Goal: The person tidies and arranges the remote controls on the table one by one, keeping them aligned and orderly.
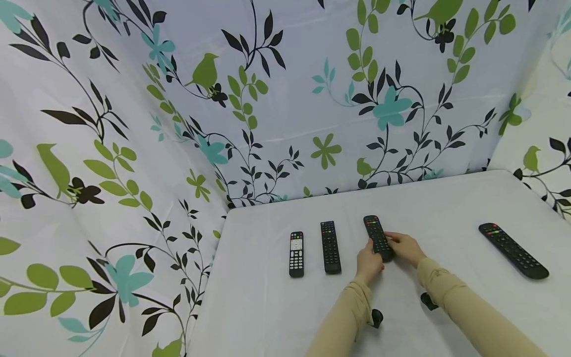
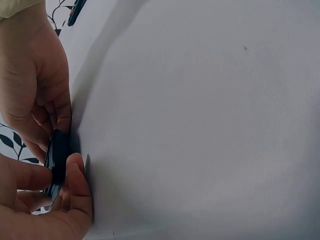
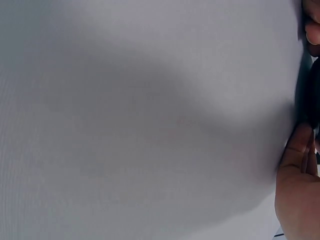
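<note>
A black remote control (image 1: pixel 376 234) lies at a slant between both hands, towards the back of the white table. My left hand (image 1: pixel 369 263) pinches its lower left edge; in the left wrist view, thumb and fingers sit on either side of the dark remote (image 2: pixel 59 155). From the other side, my right hand (image 1: pixel 405 248) grips the right edge, with its fingertips at the remote's far end in the left wrist view. In the right wrist view only a dark piece of the remote (image 3: pixel 313 92) shows at the right border.
Left of the hands lie a small black remote with a white-and-black keypad (image 1: pixel 296 254) and a longer black remote (image 1: pixel 330 247). Another black remote (image 1: pixel 513 251) lies slanted at the far right. A patterned curtain (image 1: pixel 285 99) stands behind the white table (image 1: pixel 258 307).
</note>
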`<state>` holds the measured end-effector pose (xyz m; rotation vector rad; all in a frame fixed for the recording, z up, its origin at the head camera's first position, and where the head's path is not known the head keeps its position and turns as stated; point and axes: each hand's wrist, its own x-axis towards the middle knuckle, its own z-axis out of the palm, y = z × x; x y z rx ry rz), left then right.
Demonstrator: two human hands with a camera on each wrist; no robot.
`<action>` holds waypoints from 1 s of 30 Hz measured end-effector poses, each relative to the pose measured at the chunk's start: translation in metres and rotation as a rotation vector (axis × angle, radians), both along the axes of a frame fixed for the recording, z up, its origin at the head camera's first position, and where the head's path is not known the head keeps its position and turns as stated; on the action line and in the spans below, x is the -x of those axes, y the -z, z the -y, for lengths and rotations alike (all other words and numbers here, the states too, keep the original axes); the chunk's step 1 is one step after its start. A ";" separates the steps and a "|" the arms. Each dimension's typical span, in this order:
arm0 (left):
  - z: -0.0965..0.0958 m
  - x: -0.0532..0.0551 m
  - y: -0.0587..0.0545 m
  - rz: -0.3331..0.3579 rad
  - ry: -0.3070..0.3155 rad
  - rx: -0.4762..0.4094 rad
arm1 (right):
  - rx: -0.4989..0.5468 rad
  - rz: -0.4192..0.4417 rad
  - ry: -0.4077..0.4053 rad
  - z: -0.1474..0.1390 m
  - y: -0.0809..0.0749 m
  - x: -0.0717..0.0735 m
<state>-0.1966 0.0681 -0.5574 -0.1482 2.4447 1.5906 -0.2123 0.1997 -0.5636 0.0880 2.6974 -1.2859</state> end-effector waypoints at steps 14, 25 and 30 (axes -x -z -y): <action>0.019 -0.005 -0.011 -0.045 -0.001 0.104 | -0.006 -0.028 -0.036 0.024 -0.006 0.001; 0.024 -0.006 -0.011 -0.033 -0.025 0.080 | -0.026 -0.037 -0.055 0.030 -0.008 0.002; 0.022 -0.008 -0.008 -0.060 -0.050 0.132 | -0.049 -0.060 -0.063 0.027 -0.012 0.001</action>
